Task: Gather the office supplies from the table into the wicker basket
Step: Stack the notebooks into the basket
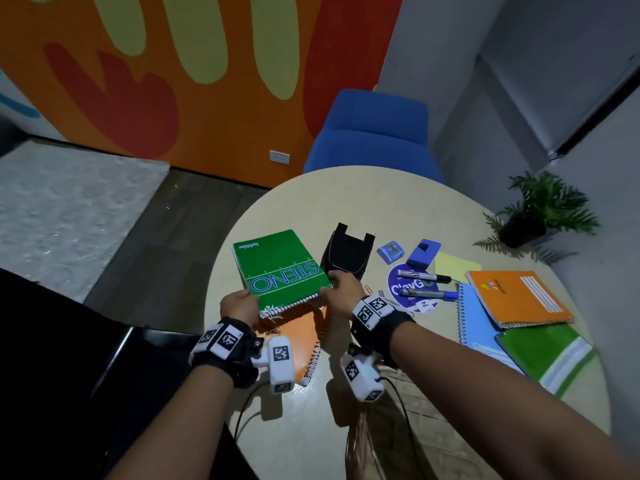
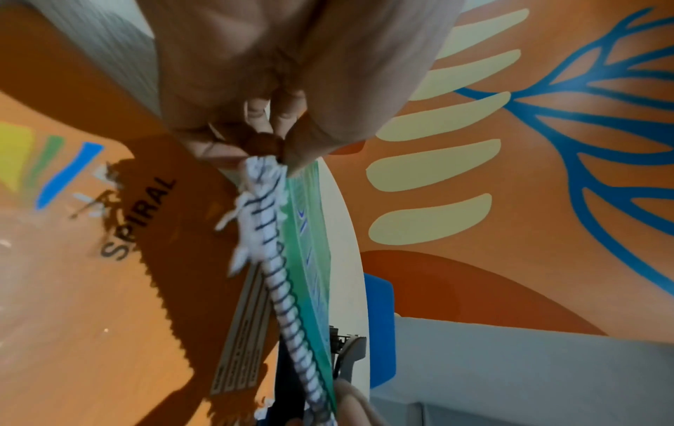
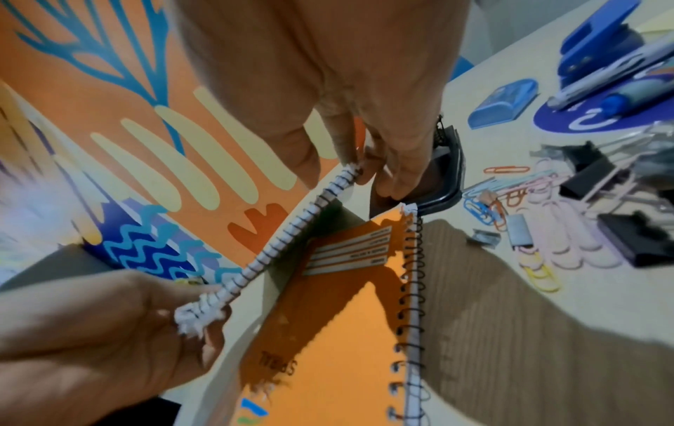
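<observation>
- Both hands are lifting the green steno notebook [image 1: 282, 268] by its spiral edge: the left hand [image 1: 239, 303] is pinching one end of the coil and the right hand [image 1: 343, 289] is pinching the other, so each grip is closing on the notebook, which is hanging tilted just above the surface [image 1: 381, 202].
- Directly under it an orange spiral notebook [image 1: 294, 337] is lying flat on the surface, not yet picked up.
- The wicker basket [image 1: 415, 410] seems to be sitting at the near edge, below the right forearm; only part of its weave is showing, and I cannot tell what is inside it.
- Plenty appears to be waiting: a black holder [image 1: 348, 252], a small blue box [image 1: 390, 251], a blue hole punch [image 1: 423, 252], two markers [image 1: 424, 276] lying on a round blue sticker [image 1: 412, 289], a yellow paper sheet [image 1: 457, 266], and a stack of an orange notebook [image 1: 516, 297], a blue notebook [image 1: 474, 317] and a green notebook [image 1: 547, 351] further right.
- Loose paper clips [image 3: 485, 207] and black binder clips [image 3: 598, 178] are scattered near the right hand.
- To my eye the gathering is at an early stage, with the green notebook in hand and nearly everything else left on the surface.
</observation>
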